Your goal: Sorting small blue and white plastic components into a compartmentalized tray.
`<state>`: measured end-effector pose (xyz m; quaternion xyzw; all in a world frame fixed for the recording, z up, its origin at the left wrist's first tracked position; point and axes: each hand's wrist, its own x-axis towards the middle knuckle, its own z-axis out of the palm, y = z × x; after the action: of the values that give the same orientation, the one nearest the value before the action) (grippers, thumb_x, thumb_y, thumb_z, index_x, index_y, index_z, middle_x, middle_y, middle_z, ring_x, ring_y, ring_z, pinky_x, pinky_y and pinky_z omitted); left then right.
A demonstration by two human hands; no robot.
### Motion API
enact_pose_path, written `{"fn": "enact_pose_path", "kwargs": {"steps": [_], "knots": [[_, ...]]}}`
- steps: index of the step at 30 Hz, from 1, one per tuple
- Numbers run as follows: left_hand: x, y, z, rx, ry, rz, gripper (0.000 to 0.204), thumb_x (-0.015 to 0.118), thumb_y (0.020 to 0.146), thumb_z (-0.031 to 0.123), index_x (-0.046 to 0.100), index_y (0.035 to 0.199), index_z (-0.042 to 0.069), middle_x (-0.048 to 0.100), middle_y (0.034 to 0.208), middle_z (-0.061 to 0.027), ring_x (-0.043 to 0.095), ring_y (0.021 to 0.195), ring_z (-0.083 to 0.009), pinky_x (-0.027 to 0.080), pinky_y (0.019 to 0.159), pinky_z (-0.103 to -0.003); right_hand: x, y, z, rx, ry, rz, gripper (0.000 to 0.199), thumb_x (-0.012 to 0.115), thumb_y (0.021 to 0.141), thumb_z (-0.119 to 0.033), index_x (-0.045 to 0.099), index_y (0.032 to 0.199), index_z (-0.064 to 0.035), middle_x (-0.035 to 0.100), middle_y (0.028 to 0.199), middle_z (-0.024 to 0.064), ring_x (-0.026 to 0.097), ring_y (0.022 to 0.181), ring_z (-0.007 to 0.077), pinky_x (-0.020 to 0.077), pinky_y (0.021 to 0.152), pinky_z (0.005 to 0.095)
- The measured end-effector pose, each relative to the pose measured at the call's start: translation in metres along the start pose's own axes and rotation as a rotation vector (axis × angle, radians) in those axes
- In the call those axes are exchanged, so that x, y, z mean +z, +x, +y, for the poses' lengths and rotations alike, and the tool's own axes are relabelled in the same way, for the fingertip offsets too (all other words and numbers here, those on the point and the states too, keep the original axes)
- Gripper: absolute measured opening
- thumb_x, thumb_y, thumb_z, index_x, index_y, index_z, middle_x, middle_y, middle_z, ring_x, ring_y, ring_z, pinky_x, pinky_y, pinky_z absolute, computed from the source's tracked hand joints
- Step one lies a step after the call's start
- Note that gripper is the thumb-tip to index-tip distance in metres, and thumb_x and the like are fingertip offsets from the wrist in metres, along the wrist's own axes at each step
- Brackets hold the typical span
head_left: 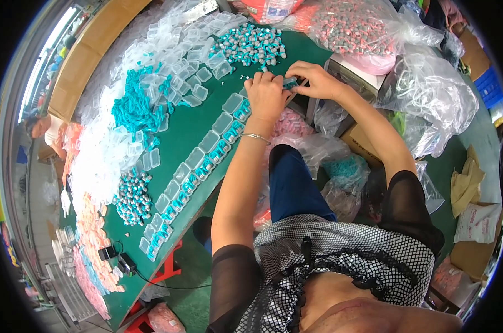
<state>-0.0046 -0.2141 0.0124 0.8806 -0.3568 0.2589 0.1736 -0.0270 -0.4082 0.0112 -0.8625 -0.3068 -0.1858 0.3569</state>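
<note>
My left hand (pixel 266 99) is at the table's edge, at the upper end of a row of open clear plastic cases (pixel 209 141) with teal and grey pieces in them. Its fingers are curled down and closed, and what lies under them is hidden. Close on its right, my right hand (pixel 317 81) pinches a small teal piece (pixel 290 83) between thumb and fingers. Just beyond both hands lies a pile of small grey and teal round parts (pixel 251 45).
Clear empty cases (pixel 176 55) are heaped across the far left, with a tangle of teal straps (pixel 134 102) among them. Another pile of grey and teal parts (pixel 132 197) lies nearer. A bag of pink and grey parts (pixel 354 28) stands far right. Another person (pixel 50 130) is at the left.
</note>
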Motion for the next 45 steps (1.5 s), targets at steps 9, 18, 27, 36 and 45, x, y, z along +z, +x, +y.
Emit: {"fn": "enact_pose_path", "kwargs": {"steps": [9,18,27,36,45], "knots": [[-0.001,0.006,-0.008,0.094,-0.053,-0.037,0.021,0.074,0.071,0.025,0.071,0.086,0.012,0.065,0.083,-0.0041,0.058,0.085,-0.0243,0.038,0.073,-0.042,0.014,-0.009,0.008,0.021,-0.063,0.062,0.028,0.067,0.079,-0.006,0.063,0.106,-0.0028,0.06,0.098,0.0125,0.059,0.092,0.0299,0.0486,0.079,0.0364],[-0.017,-0.005,-0.006,-0.083,-0.081,0.061,0.034,0.077,0.068,0.03,0.069,0.097,0.013,0.063,0.095,-0.0061,0.055,0.098,-0.0259,0.04,0.08,-0.043,0.008,-0.001,0.003,-0.074,-0.315,0.137,0.023,0.064,0.08,-0.009,0.064,0.103,-0.0054,0.061,0.097,0.0086,0.058,0.095,0.0282,0.0456,0.082,0.0388],[-0.03,-0.023,-0.023,-0.245,0.15,-0.249,0.046,0.08,0.062,0.038,0.068,0.098,0.011,0.062,0.098,-0.0073,0.055,0.098,-0.0278,0.039,0.081,-0.045,0.006,0.01,0.004,0.006,-0.527,0.167,0.03,0.059,0.077,-0.005,0.064,0.106,-0.0104,0.059,0.108,0.0034,0.056,0.101,0.0247,0.0436,0.086,0.0385],[-0.031,-0.031,-0.019,-0.231,-0.035,-0.233,0.052,0.081,0.064,0.028,0.063,0.111,0.015,0.063,0.108,-0.0056,0.056,0.105,-0.0275,0.038,0.085,-0.047,0.047,0.055,-0.003,0.037,-0.526,-0.202,0.028,0.067,0.079,-0.018,0.066,0.107,-0.0134,0.059,0.111,0.0,0.045,0.116,0.023,0.0306,0.094,0.0475],[-0.027,-0.033,-0.017,-0.297,-0.002,0.097,0.073,0.085,0.057,0.03,0.056,0.122,0.014,0.063,0.107,-0.0048,0.056,0.103,-0.0253,0.038,0.082,-0.044,0.036,0.056,-0.002,-0.058,-0.054,-0.104,0.02,0.065,0.078,-0.011,0.065,0.097,-0.0051,0.062,0.089,0.0114,0.06,0.085,0.0299,0.0474,0.078,0.0386]]}}
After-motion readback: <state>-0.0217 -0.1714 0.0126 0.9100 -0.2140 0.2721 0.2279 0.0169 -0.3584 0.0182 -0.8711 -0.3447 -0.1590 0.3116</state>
